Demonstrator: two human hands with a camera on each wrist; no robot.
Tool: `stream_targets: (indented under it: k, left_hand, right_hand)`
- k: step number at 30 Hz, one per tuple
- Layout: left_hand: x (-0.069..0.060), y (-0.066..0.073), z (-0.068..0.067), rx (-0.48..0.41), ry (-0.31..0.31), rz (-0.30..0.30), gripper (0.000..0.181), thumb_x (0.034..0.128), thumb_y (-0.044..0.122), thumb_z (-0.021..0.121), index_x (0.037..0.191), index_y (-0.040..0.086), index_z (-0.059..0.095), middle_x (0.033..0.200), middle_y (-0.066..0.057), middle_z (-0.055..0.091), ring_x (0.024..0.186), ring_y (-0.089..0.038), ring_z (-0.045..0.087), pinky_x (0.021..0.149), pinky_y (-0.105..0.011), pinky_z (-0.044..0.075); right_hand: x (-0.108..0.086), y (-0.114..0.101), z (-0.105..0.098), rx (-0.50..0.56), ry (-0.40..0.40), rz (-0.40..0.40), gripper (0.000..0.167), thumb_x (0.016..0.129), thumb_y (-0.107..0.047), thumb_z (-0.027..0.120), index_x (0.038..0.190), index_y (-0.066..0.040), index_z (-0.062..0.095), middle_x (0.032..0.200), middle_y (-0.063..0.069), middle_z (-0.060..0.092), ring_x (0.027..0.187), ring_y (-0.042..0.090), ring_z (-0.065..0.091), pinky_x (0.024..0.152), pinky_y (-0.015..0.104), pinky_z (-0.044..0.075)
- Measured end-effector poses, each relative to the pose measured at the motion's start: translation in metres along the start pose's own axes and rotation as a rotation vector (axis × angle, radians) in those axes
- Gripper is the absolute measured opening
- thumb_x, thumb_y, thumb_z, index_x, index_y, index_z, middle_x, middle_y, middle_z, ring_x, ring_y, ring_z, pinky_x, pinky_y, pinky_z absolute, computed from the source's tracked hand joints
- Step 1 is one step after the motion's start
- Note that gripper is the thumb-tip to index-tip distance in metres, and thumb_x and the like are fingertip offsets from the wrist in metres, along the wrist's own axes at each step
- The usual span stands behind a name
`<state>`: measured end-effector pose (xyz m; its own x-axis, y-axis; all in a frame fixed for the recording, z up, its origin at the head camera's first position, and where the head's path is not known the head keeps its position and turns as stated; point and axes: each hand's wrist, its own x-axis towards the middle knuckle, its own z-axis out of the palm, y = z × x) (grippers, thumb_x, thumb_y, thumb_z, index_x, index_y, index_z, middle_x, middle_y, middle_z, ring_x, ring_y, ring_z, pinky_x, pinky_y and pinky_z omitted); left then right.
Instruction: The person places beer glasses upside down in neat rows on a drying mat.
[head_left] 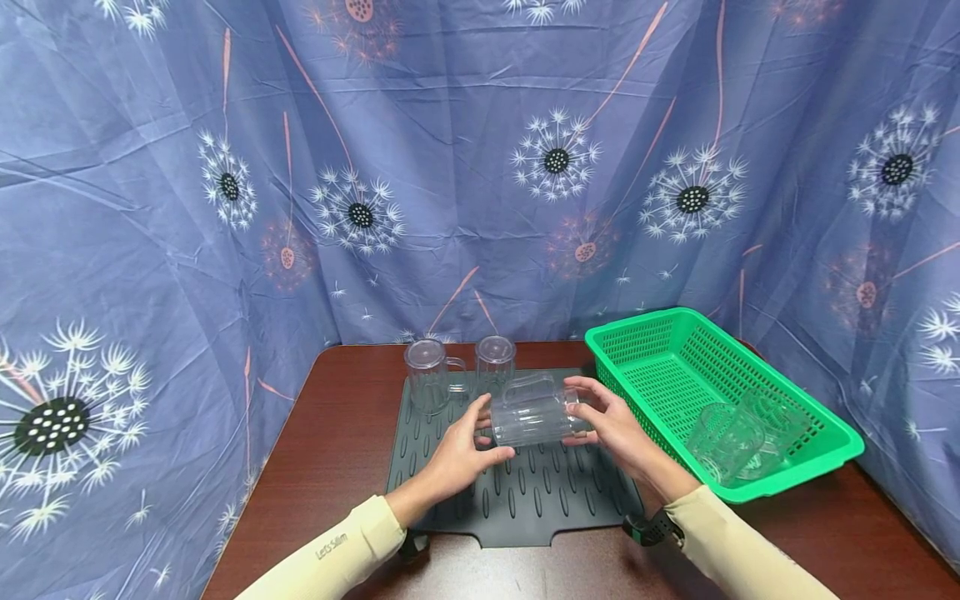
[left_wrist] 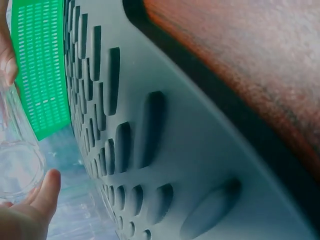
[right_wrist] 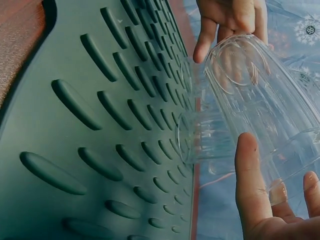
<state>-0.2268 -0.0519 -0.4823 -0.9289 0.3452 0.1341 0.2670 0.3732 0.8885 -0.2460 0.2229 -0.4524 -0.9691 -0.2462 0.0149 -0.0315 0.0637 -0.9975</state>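
Observation:
A clear glass mug (head_left: 528, 417) lies on its side in the air above the dark drying mat (head_left: 517, 500), handle uppermost. My right hand (head_left: 611, 421) grips its right end between thumb and fingers. At the left end is my left hand (head_left: 461, 446), its fingers behind the glass and its thumb stretched out below. In the right wrist view the left hand's fingers (right_wrist: 235, 20) show partly through the mug's rounded end (right_wrist: 237, 65), looking fairly straight. Two more glass mugs, one at the left (head_left: 429, 379) and one beside it (head_left: 495, 358), stand upside down at the mat's back.
To the right, a green perforated basket (head_left: 637, 396) stands on the brown table (head_left: 300, 467). Several clear glass pieces (head_left: 727, 442) lie in its near end, overlapping. A blue dandelion-print curtain (head_left: 465, 167) hangs behind and at both sides.

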Motion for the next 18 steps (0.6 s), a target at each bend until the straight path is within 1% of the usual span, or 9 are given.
stream_targets:
  k: [2,6,9,11,12,15,18]
  left_hand:
    - [0.001,0.0,0.0,-0.001,0.008,0.004,0.089,0.0881,0.037,0.079,0.159,0.016,0.028,0.147,-0.018,0.051,0.127,-0.032,0.058,0.1,-0.046,0.052]
    - [0.002,-0.001,-0.001,0.003,0.004,-0.005,0.084,0.0881,0.037,0.078,0.157,0.02,0.033,0.147,-0.015,0.052,0.127,-0.029,0.059,0.098,-0.043,0.053]
    - [0.001,-0.001,0.0,-0.03,0.007,-0.005,0.081,0.0872,0.036,0.08,0.155,0.02,0.037,0.145,-0.011,0.053,0.127,-0.026,0.058,0.097,-0.04,0.053]
    - [0.001,-0.001,0.0,-0.065,0.013,0.002,0.079,0.0864,0.031,0.081,0.153,0.02,0.04,0.141,-0.01,0.056,0.125,-0.026,0.059,0.096,-0.039,0.054]
    - [0.001,-0.001,0.0,-0.077,0.018,0.007,0.078,0.086,0.029,0.081,0.152,0.02,0.042,0.139,-0.009,0.056,0.124,-0.026,0.059,0.096,-0.038,0.054]
    - [0.003,0.0,0.0,-0.093,0.035,0.027,0.075,0.085,0.027,0.083,0.149,0.02,0.045,0.134,-0.007,0.058,0.121,-0.024,0.06,0.095,-0.034,0.054]
    - [0.005,0.001,-0.001,-0.093,0.053,0.05,0.074,0.0832,0.028,0.084,0.147,0.019,0.048,0.13,-0.005,0.059,0.118,-0.02,0.06,0.095,-0.032,0.054]
  right_hand:
    - [0.0,0.002,0.002,-0.005,-0.007,0.015,0.053,0.099,-0.015,0.062,0.148,-0.01,0.042,0.147,0.021,0.038,0.125,0.037,0.051,0.08,0.055,0.059]
    - [0.0,0.005,0.005,0.004,-0.038,0.041,0.052,0.099,-0.016,0.062,0.147,-0.011,0.042,0.148,0.023,0.037,0.12,0.038,0.056,0.082,0.058,0.058]
    - [0.001,0.006,0.003,0.031,-0.083,0.057,0.051,0.1,-0.016,0.06,0.148,-0.012,0.041,0.148,0.025,0.037,0.115,0.034,0.061,0.085,0.061,0.056]
    - [0.002,0.007,0.0,0.055,-0.116,0.068,0.052,0.102,-0.017,0.059,0.149,-0.011,0.038,0.147,0.026,0.037,0.111,0.033,0.064,0.087,0.062,0.054]
    - [0.003,0.007,-0.001,0.063,-0.129,0.076,0.053,0.102,-0.018,0.058,0.15,-0.011,0.037,0.147,0.026,0.037,0.109,0.03,0.065,0.088,0.062,0.054]
    - [0.003,0.007,-0.004,0.071,-0.149,0.099,0.056,0.102,-0.02,0.058,0.152,-0.011,0.034,0.146,0.025,0.037,0.108,0.027,0.066,0.089,0.06,0.054]
    - [0.004,0.006,-0.006,0.058,-0.146,0.118,0.057,0.102,-0.023,0.06,0.152,-0.013,0.035,0.146,0.022,0.039,0.108,0.023,0.066,0.09,0.055,0.056]
